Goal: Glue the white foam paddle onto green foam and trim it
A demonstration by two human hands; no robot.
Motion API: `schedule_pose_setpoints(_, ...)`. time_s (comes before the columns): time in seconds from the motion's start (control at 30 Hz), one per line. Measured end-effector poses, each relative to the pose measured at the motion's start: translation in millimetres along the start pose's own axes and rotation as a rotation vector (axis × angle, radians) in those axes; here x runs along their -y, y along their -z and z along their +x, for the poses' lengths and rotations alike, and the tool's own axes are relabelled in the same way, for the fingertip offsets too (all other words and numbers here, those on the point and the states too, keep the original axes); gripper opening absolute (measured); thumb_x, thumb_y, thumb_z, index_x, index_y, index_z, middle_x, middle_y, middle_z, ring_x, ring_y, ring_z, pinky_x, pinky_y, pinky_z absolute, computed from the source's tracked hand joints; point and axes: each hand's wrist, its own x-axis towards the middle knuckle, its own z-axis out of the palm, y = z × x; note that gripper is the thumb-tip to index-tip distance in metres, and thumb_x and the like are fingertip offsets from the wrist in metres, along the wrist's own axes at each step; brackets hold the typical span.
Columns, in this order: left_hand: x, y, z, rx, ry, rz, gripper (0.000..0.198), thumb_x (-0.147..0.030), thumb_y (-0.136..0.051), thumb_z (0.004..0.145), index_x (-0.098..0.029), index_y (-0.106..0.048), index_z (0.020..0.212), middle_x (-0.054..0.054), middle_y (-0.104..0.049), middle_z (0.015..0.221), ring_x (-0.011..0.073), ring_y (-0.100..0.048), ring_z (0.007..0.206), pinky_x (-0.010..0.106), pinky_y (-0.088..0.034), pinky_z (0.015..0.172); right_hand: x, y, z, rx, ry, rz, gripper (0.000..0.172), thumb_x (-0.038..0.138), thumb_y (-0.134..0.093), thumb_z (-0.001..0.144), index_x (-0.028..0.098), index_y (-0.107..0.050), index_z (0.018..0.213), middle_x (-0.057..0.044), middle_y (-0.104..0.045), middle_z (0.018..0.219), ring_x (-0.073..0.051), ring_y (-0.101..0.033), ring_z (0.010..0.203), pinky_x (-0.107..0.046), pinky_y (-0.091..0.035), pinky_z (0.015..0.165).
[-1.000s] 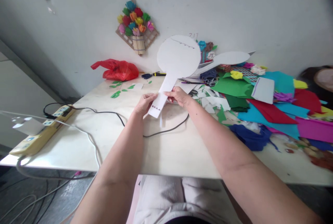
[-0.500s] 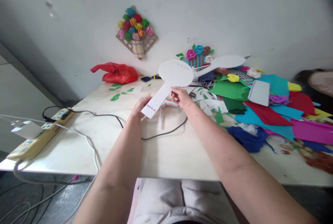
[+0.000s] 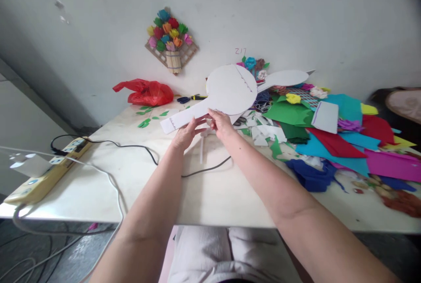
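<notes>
A white paddle-shaped cutout (image 3: 232,90), with a round head and a straight handle, is held above the table. Dotted purple marks run across its head and near the handle's end. My left hand (image 3: 186,136) grips the lower edge of the handle, thumb in front and fingers behind. Close beside it, my right hand (image 3: 222,124) pinches the same piece where handle meets head. Beneath the hands a white object (image 3: 201,149) is mostly hidden, with a black cable near it. A second white cutout (image 3: 286,78) with a rounded end lies behind to the right.
Coloured sheets (image 3: 292,114), white scraps (image 3: 266,131) and paper flowers spread over the right side. A red plastic bag (image 3: 149,93), dark-handled tool (image 3: 184,99) and green leaf cutouts (image 3: 144,123) lie at the back left. A power strip (image 3: 49,169) with cables occupies the left edge.
The paddle-shaped cutout has turned so its handle points further left and its head sits higher and to the right. My left hand has shifted right, nearer my right hand.
</notes>
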Motion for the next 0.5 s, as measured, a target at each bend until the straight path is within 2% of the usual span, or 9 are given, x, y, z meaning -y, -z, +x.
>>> schedule_pose_setpoints(0.1,6,2.4,5,-0.097,-0.029,-0.085,0.043,-0.051,-0.058,0.08,-0.016,-0.064,0.105,0.014,-0.063,0.118,0.0253,-0.053,0.118,0.038,-0.046,0.09,-3,-3,-3,0.028,-0.017,-0.021,0.018,0.03,-0.069,0.075,0.016,-0.057,0.072,0.002,-0.066,0.064,-0.001,-0.037,0.032,-0.016,-0.027,0.03)
schedule_pose_setpoints(0.23,10,15.1,9,-0.253,-0.074,-0.216,0.028,-0.042,-0.06,0.081,-0.017,-0.063,0.093,0.009,-0.071,0.098,0.0217,-0.06,0.11,0.036,-0.045,0.092,-3,-3,-7,0.067,-0.101,-0.042,0.021,0.034,-0.069,0.077,0.015,-0.058,0.075,-0.002,-0.068,0.07,-0.003,-0.042,0.035,-0.016,-0.03,0.03)
schedule_pose_setpoints(0.37,9,27.7,9,-0.377,-0.087,-0.248,0.024,-0.04,-0.06,0.081,-0.019,-0.059,0.094,0.006,-0.071,0.09,0.0202,-0.064,0.102,0.032,-0.048,0.087,-4,1,-4,-0.062,-0.145,-0.01,0.026,0.037,-0.066,0.08,0.015,-0.053,0.073,-0.002,-0.066,0.064,-0.003,-0.041,0.034,-0.016,-0.031,0.03)
schedule_pose_setpoints(0.5,6,35.3,7,-0.454,-0.059,-0.202,0.029,-0.045,-0.058,0.081,-0.018,-0.058,0.094,0.006,-0.07,0.085,0.0193,-0.067,0.094,0.029,-0.05,0.081,-9,12,8,-0.269,-0.083,-0.025,0.029,0.041,-0.066,0.078,0.017,-0.05,0.073,0.004,-0.056,0.052,-0.004,-0.043,0.033,-0.016,-0.034,0.031)
